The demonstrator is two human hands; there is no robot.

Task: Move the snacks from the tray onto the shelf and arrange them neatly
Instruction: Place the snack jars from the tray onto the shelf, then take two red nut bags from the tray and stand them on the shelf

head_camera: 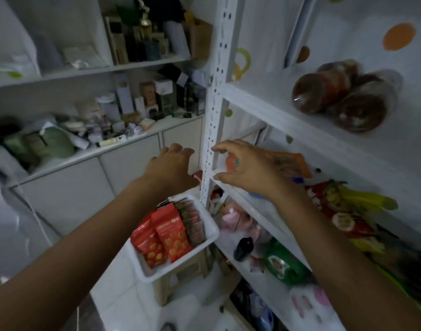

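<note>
Your right hand (243, 168) pinches the orange snack packet (288, 162), left hand (171, 163) loose and empty; square it along the front edge of the shelf (257, 209).

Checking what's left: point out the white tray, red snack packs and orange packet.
white tray (139, 261), head view, left wall
red snack packs (167, 231), head view, front pack's face
orange packet (293, 163), head view, right half

The shelf (214, 75) looks painted metal (perforated upright), the tray (210, 229) smooth plastic, the snack packets (167, 231) glossy foil.
</note>
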